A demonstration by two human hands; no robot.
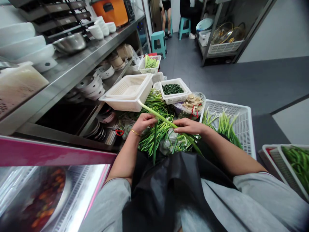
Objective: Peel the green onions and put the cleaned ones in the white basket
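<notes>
A long green onion (pixel 159 115) lies slantwise before me, its pale root end up to the left and its green leaves down to the right. My right hand (pixel 189 126) is closed around the stalk. My left hand (pixel 145 123) is closed at the stalk's near side, pinching a dark green onion leaf (pixel 154 145) that hangs straight down. Whether that leaf is still joined to the stalk I cannot tell. Below both hands is a large heap of green onions (pixel 147 141), with a clear plastic bag (pixel 168 141) among them.
White baskets (pixel 125 103) stand ahead, one holding green chillies (pixel 172 89). A basket (pixel 251 129) with more green onions is on my right. Red-handled scissors (pixel 119 132) lie left of the heap. A steel shelf (pixel 101 45) runs along the left. People's legs and blue stools (pixel 158 43) are farther back.
</notes>
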